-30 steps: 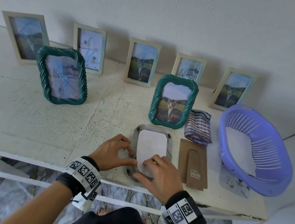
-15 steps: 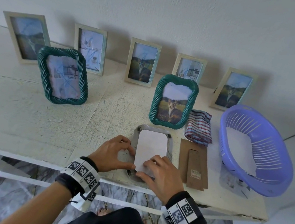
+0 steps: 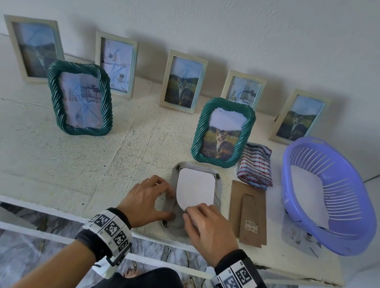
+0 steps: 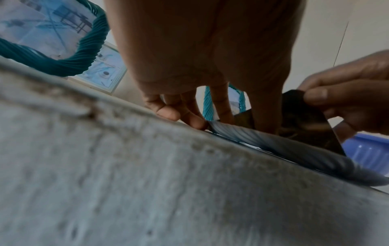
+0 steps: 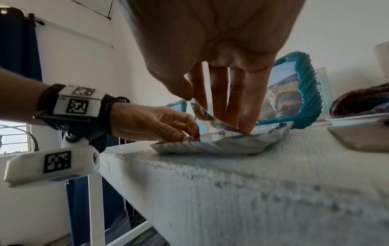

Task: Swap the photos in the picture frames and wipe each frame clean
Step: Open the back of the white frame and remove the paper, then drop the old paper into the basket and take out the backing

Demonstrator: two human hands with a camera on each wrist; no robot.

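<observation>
Where open frame lies: face-down frame (image 3: 219,190) flat at near edge of surface (image 3: 43,157), w/ photo (image 3: 195,187) on it, white back up.
L grip: left hand (image 3: 147,197) clasps frame's left rim, thumb + fingers curled on it.
R grip: right hand (image 3: 207,227) pinches photo's near corner, raised off frame & curling.
Right of frame: brown backing board (image 3: 248,211), striped cloth (image 3: 255,165), purple basket (image 3: 352,221).
Behind: green cat frame (image 3: 223,132), upright.

Face-down frame (image 3: 218,194) (back off) cradles a curling white-backed photo (image 3: 195,188).
</observation>
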